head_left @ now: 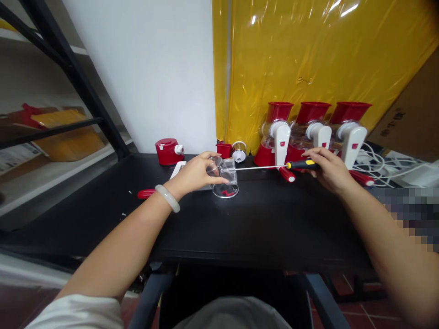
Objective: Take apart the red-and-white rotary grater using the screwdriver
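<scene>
My left hand [202, 172] is closed around a clear plastic housing [229, 176], whose round rim rests low over the black tabletop. In my right hand [325, 167] is a screwdriver [302, 164] with a black and yellow handle. Its long shaft lies level and points left, the tip meeting the right side of the clear housing; whether it sits in a screw is too small to tell. Behind my left hand lies a white crank with a red handle [146, 193], partly hidden by the hand and wrist.
A red base [168, 151] stands at the back left. A small red part [224, 150] and a metal grating drum [239, 151] are behind the housing. Three red and white rotary graters [281, 137] line the back right, beside white cables [373, 160]. A black shelf frame [78, 82] rises at left.
</scene>
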`<action>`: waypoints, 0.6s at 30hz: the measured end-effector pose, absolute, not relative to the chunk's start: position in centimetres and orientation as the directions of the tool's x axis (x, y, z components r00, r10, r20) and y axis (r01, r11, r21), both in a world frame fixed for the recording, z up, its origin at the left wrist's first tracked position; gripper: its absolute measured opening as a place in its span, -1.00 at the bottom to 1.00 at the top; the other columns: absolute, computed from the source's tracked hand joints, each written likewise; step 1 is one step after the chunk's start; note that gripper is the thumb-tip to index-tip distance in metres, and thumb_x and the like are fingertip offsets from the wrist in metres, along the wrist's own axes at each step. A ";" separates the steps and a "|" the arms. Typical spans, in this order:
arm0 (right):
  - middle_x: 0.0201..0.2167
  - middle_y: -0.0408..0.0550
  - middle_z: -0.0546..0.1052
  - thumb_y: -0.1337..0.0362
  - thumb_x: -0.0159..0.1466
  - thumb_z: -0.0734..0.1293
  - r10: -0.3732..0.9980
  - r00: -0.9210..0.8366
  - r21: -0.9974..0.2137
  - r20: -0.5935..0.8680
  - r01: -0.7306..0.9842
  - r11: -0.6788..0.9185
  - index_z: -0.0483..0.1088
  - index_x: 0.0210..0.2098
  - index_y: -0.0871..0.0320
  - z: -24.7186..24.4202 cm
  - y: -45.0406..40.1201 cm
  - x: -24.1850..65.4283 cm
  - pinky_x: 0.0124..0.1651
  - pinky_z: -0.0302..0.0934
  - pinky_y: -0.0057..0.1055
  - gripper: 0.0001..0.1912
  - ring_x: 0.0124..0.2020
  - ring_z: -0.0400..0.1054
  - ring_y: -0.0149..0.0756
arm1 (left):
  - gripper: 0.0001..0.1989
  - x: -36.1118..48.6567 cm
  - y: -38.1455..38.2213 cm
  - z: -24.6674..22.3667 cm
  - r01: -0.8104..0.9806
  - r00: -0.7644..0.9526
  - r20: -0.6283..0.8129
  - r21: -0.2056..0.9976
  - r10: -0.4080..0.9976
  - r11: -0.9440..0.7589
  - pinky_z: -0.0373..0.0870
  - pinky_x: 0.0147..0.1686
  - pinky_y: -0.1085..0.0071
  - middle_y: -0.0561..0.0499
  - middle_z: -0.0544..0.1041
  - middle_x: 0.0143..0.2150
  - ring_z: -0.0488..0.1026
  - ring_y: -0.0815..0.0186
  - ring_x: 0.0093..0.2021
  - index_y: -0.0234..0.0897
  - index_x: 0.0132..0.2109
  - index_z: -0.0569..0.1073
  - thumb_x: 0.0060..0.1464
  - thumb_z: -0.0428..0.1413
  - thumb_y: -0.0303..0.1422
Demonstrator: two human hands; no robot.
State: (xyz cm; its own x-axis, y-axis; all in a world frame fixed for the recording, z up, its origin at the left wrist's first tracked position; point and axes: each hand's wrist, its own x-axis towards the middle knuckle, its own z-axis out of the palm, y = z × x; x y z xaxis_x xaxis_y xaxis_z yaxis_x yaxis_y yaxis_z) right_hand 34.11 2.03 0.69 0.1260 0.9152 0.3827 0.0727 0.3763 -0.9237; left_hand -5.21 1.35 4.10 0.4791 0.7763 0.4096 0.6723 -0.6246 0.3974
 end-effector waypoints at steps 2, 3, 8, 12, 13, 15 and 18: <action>-0.46 -0.20 0.40 0.16 0.04 0.54 0.921 0.137 -0.926 0.364 -0.052 0.374 0.49 -0.27 0.02 0.9 1.8 33.8 -0.51 0.26 -0.48 -0.71 -0.52 0.31 -0.43 | -0.56 -5.2 1.4 4.1 0.676 0.477 0.412 0.392 0.776 -0.624 0.39 0.14 0.14 -0.14 0.44 0.21 0.46 0.05 0.12 -0.26 -0.41 0.52 -0.11 0.34 0.05; -0.42 -0.21 0.41 0.20 -0.01 0.56 0.923 0.118 -0.918 0.367 -0.114 0.379 0.49 -0.23 -0.01 1.0 1.6 33.7 -0.44 0.32 -0.47 -0.66 -0.47 0.34 -0.41 | -0.56 -5.2 1.4 4.1 0.679 0.476 0.414 0.388 0.776 -0.623 0.39 0.13 0.14 -0.14 0.44 0.21 0.46 0.06 0.11 -0.26 -0.40 0.52 -0.10 0.33 0.05; -0.28 -0.20 0.44 0.35 -0.09 0.57 0.937 -0.008 -0.903 0.349 -0.270 0.334 0.49 -0.11 -0.07 1.4 0.8 33.5 -0.25 0.40 -0.40 -0.46 -0.32 0.41 -0.38 | -0.58 -5.1 1.2 4.1 0.690 0.465 0.414 0.385 0.783 -0.613 0.40 0.11 0.16 -0.14 0.45 0.20 0.48 0.08 0.08 -0.27 -0.40 0.55 -0.03 0.29 0.04; -0.26 -0.18 0.44 0.26 -0.05 0.58 0.944 0.005 -0.906 0.330 -0.278 0.319 0.50 -0.15 -0.03 1.5 1.0 33.5 -0.21 0.42 -0.35 -0.54 -0.28 0.41 -0.36 | -0.54 -5.1 1.1 4.2 0.702 0.463 0.408 0.374 0.787 -0.607 0.37 0.15 0.15 -0.19 0.43 0.22 0.46 0.04 0.12 -0.28 -0.33 0.58 -0.05 0.28 0.07; -0.28 -0.16 0.44 0.15 0.00 0.57 0.944 0.016 -0.906 0.330 -0.274 0.322 0.51 -0.19 0.00 1.4 1.1 33.5 -0.23 0.43 -0.33 -0.61 -0.30 0.41 -0.34 | -0.53 -5.0 1.1 4.2 0.709 0.462 0.403 0.368 0.790 -0.602 0.36 0.16 0.14 -0.21 0.42 0.23 0.45 0.03 0.13 -0.28 -0.30 0.59 -0.05 0.28 0.08; -0.34 -0.11 0.45 -0.11 0.12 0.45 0.941 0.053 -0.908 0.335 -0.250 0.337 0.51 -0.25 0.05 1.3 1.5 33.6 -0.29 0.43 -0.30 -0.61 -0.35 0.41 -0.31 | -0.51 -5.0 1.0 4.3 0.727 0.452 0.385 0.364 0.805 -0.583 0.36 0.17 0.13 -0.23 0.41 0.23 0.44 0.01 0.15 -0.28 -0.25 0.61 -0.05 0.27 0.10; -0.58 -0.13 0.38 -0.29 0.24 0.23 0.925 0.086 -0.921 0.371 -0.097 0.378 0.49 -0.28 0.09 1.1 2.0 33.7 -0.41 0.37 -0.29 -0.44 -0.58 0.31 -0.33 | -0.50 -4.9 0.9 4.4 0.749 0.432 0.361 0.366 0.826 -0.552 0.37 0.14 0.12 -0.24 0.43 0.20 0.45 0.00 0.13 -0.28 -0.24 0.61 -0.03 0.25 0.11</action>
State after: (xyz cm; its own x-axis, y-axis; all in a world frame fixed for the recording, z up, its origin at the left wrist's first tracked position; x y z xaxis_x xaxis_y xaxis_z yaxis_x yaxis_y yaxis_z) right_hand 33.71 1.97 1.09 0.0861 0.9247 0.3708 -0.0973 0.3782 -0.9206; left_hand -4.90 0.89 4.41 0.4320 0.8265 0.3610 0.7494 -0.5517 0.3662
